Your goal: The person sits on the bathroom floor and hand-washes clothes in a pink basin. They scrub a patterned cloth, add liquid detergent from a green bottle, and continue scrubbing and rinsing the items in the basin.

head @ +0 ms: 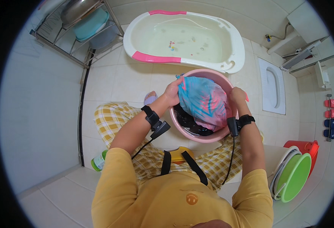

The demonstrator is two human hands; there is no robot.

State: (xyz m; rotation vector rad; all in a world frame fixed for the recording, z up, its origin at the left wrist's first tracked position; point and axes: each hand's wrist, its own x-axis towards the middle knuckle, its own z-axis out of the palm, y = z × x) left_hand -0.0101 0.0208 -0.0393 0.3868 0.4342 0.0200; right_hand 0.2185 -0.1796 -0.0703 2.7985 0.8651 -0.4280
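Observation:
A blue and pink garment lies bunched in a pale pink plastic basin on the floor between my legs. Dark wet cloth shows beneath it on the near left, in water. My left hand grips the garment at the basin's left rim, with a blue end poking out above the thumb. At the right rim, my right hand is closed in a fist. A coral-coloured tip, which looks like part of the same garment, sticks out beside it.
Beyond the basin stands a white baby bathtub with pink grips. A metal rack holds bowls at far left. To the right are a squat toilet and stacked buckets with a green basin. A green bottle lies by my left elbow.

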